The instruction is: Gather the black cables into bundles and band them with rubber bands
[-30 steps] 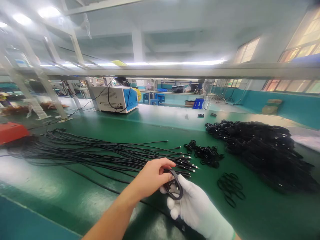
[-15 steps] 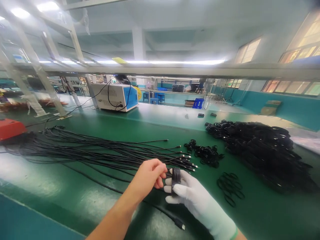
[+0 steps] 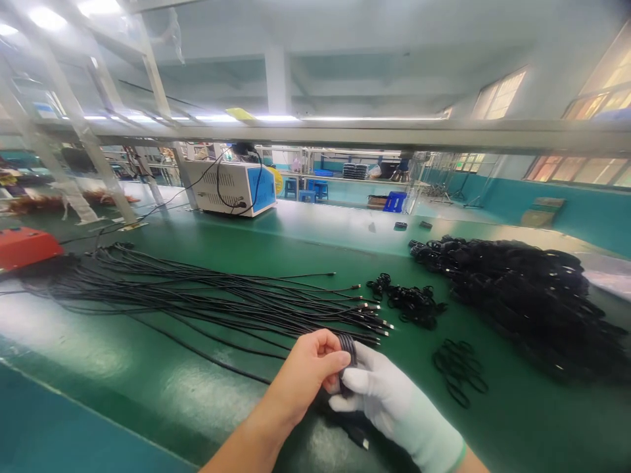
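A small coiled black cable (image 3: 348,347) is held between both my hands above the green table. My right hand (image 3: 382,387), in a white glove, is closed round the coil from the right. From the left, my bare left hand (image 3: 315,368) pinches the coil with thumb and fingers. Under the hands, a cable plug (image 3: 359,436) with a bright metal tip lies near the table's front. Behind them a bundle of long black cables (image 3: 236,299) stretches leftward, plug ends to the right. My left fingertips are partly hidden behind the coil.
Small black loops (image 3: 411,302) lie right of the plugs, and several looser bands (image 3: 459,371) sit closer in. A big heap of coiled black cables (image 3: 522,302) covers the right side. A white and blue machine (image 3: 231,188) stands behind; a red device (image 3: 27,247) is at far left.
My left hand has moved right and taken hold of the coil, where before it was just beside it. My right hand keeps its grip. The view has shifted slightly.
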Available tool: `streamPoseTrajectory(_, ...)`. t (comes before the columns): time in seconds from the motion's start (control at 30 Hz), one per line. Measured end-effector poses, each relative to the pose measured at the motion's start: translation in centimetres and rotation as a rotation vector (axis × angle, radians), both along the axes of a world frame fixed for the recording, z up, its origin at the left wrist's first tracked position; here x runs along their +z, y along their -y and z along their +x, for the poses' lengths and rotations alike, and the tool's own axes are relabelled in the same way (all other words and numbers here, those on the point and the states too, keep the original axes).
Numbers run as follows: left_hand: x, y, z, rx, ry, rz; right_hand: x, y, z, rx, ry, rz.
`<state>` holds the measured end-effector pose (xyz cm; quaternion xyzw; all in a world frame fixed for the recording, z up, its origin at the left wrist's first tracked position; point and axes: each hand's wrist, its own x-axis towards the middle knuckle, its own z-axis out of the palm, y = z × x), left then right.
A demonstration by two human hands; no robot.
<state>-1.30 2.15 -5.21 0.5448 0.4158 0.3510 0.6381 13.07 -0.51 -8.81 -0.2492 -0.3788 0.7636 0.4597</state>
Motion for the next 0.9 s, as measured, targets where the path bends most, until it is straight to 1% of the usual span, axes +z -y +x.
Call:
streamPoseTrajectory(0.07, 0.1, 0.1, -0.1, 0.016, -0.142, 0.045, 0.1, 0.0, 0.1, 0.000, -0.026, -0.018)
streamPoseTrajectory(0.1, 0.3, 0.1, -0.2, 0.050, -0.235, 0.111, 0.2, 0.1, 0.1, 0.012, -0.044, -0.030)
streamPoseTrajectory(0.13, 0.3, 0.2, -0.4, 0.098, -0.325, 0.210, 0.4, 0.1, 0.1, 0.029, -0.062, -0.043)
streamPoseTrajectory(0.2, 0.3, 0.3, -0.6, 0.180, -0.464, 0.476, 0.7, 0.3, -0.1, 0.063, -0.073, -0.060)
streamPoseTrajectory(0.27, -0.2, 0.4, -0.7, 0.191, -0.547, 0.734, 0.9, 0.5, -0.3, 0.058, -0.036, -0.065)
streamPoseTrajectory(0.3, -0.5, 0.4, -0.6, 0.176, -0.568, 0.825, 0.9, 0.6, -0.5, 0.049, -0.017, -0.061)
streamPoseTrajectory(0.37, -1.1, 0.2, -0.6, 0.183, -0.573, 0.921, 1.0, 0.9, -0.7, 0.037, 0.000, -0.048)
streamPoseTrajectory(0.43, -1.5, 0.0, -0.5, 0.228, -0.544, 0.924, 1.1, 1.0, -0.8, 0.042, -0.005, -0.027)
streamPoseTrajectory(0.5, -1.5, -0.3, -0.4, 0.241, -0.523, 0.885, 1.1, 1.0, -1.0, 0.026, 0.006, -0.012)
streamPoseTrajectory(0.6, -1.4, -0.7, -0.1, 0.249, -0.511, 0.849, 1.1, 0.9, -1.3, -0.029, 0.035, -0.020)
streamPoseTrajectory(0.7, -1.0, -1.3, 0.2, 0.262, -0.515, 0.815, 0.5, 0.6, -1.4, -0.049, -0.009, -0.030)
streamPoseTrajectory(0.73, -0.7, -1.5, 0.2, 0.244, -0.523, 0.786, 0.3, 0.5, -1.3, -0.039, -0.042, -0.040)
streamPoseTrajectory(0.8, 0.2, -2.0, -0.3, 0.146, -0.499, 0.671, -0.2, 0.4, -0.8, 0.003, -0.132, -0.063)
streamPoseTrajectory(0.9, 1.6, -2.9, -1.9, -0.053, -0.302, 0.419, -0.7, 0.2, 0.1, 0.120, -0.293, -0.110)
